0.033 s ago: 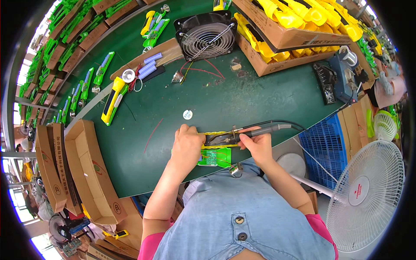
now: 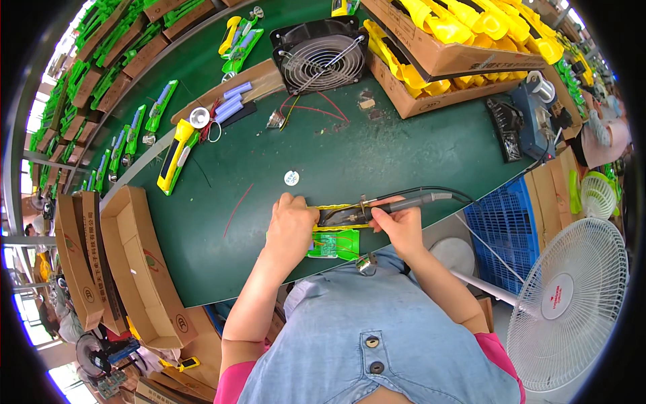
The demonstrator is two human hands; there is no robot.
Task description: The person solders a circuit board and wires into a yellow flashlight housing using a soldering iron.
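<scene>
My left hand (image 2: 291,225) is closed on the left end of a yellow flashlight housing (image 2: 324,228), whose dark inside faces up near the front edge of the table. In my right hand (image 2: 402,225) is a soldering iron (image 2: 420,200), gripped by its dark handle with the cable trailing right. Its tip lies over the housing, but the exact contact point cannot be made out. Just below sits a green housing half (image 2: 346,254) with a green circuit board and red wires. A shiny lamp head (image 2: 366,264) lies beside it, against my blue apron.
A black fan (image 2: 321,60) stands at the back, beside cardboard boxes (image 2: 464,59) of yellow housings. Blue battery cells (image 2: 230,108) and a yellow-green flashlight (image 2: 175,158) lie back left. A blue soldering station (image 2: 535,121) stands right; a white fan (image 2: 568,303) is close by my right arm.
</scene>
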